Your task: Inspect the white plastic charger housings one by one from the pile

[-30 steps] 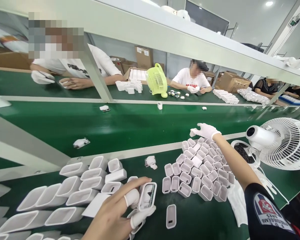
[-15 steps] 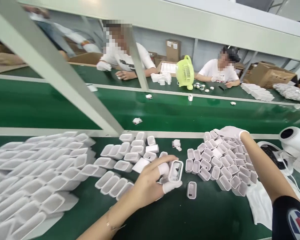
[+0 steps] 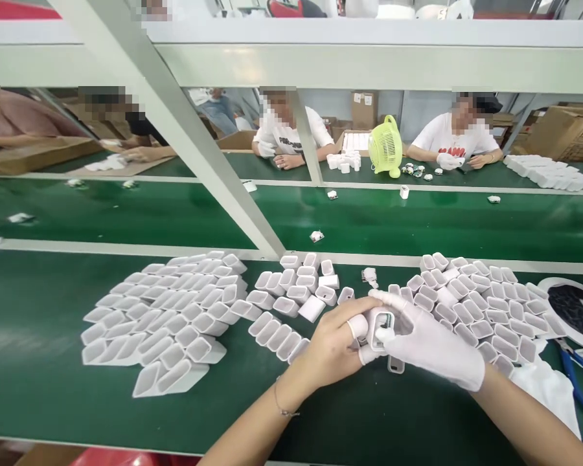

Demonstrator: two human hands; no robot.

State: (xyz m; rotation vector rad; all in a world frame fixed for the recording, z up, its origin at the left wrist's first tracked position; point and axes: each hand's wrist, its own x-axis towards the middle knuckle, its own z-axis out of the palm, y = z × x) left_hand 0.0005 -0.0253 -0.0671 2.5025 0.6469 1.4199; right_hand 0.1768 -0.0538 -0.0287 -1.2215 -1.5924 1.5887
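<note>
My left hand (image 3: 331, 340), with white finger cots on some fingers, is closed round a small white rectangular plastic housing (image 3: 375, 316), its open end facing me. A bit of green circuit board shows inside. My right hand (image 3: 432, 343) wears a white glove. Its thumb presses into the housing's opening while its fingers curl over the far side. Below the hands stands another open housing (image 3: 396, 366), partly hidden by my right hand. Just beyond them lies a small white part (image 3: 370, 277).
Rows of white housings (image 3: 170, 317) stand at left, with a middle group (image 3: 298, 285) and a right cluster (image 3: 480, 304). Blue-handled pliers (image 3: 571, 375) and a white cloth (image 3: 547, 382) lie at right. A slanted post (image 3: 214, 155) rises before the green belt (image 3: 359, 223). Co-workers sit opposite.
My right hand has come from the far side of the right cluster to the housing in my left hand. The camera view has swung, shifting the scene.
</note>
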